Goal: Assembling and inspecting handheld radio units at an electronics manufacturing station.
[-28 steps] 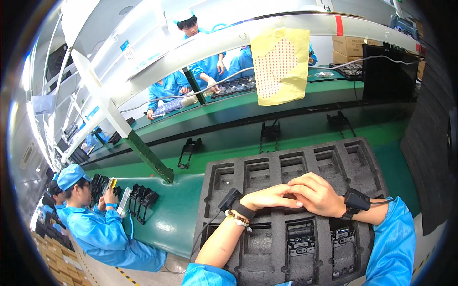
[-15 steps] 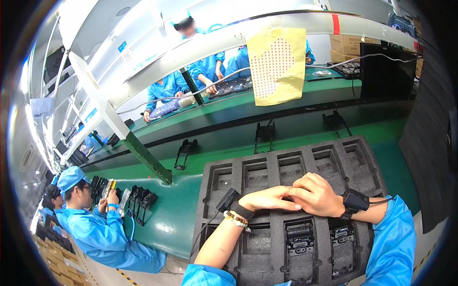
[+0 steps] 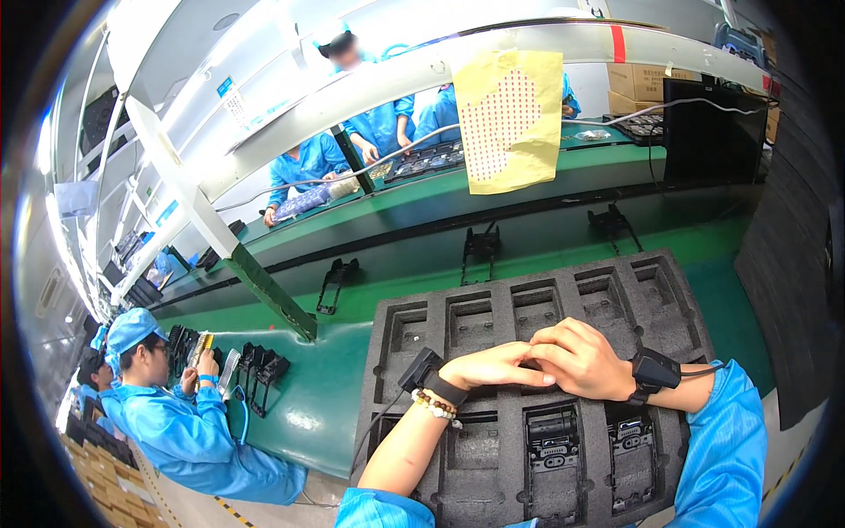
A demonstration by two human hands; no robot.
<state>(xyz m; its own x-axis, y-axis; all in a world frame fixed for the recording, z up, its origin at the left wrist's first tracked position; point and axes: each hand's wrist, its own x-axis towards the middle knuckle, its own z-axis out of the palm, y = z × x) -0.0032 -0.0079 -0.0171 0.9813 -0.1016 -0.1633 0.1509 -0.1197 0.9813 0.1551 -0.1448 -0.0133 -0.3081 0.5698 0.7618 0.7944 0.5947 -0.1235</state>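
Observation:
My left hand (image 3: pixel 495 366) and my right hand (image 3: pixel 583 362) rest together above the middle of a dark grey foam tray (image 3: pixel 510 396). The right hand's curled fingers lie over the left hand's fingers, which are mostly hidden; the left thumb points out to the right. I see no part or tool between them. Each wrist wears a black strapped device with a cable, and a beaded bracelet (image 3: pixel 435 404) is on the left one. Below my hands, two tray pockets hold black plastic frames, one a black frame (image 3: pixel 554 453) and beside it another frame (image 3: pixel 632 440).
Several black brackets, such as one bracket (image 3: pixel 481 251), lie on the green conveyor (image 3: pixel 387 277) beyond the tray. A co-worker (image 3: pixel 180 405) at left handles parts near more black brackets (image 3: pixel 261 374). A yellow sheet (image 3: pixel 508 123) hangs from the white rail; a dark monitor (image 3: pixel 715 132) stands at far right.
The black brackets on the conveyor have shifted slightly to the left. A far co-worker's hands have moved a little. My own hands stay in place.

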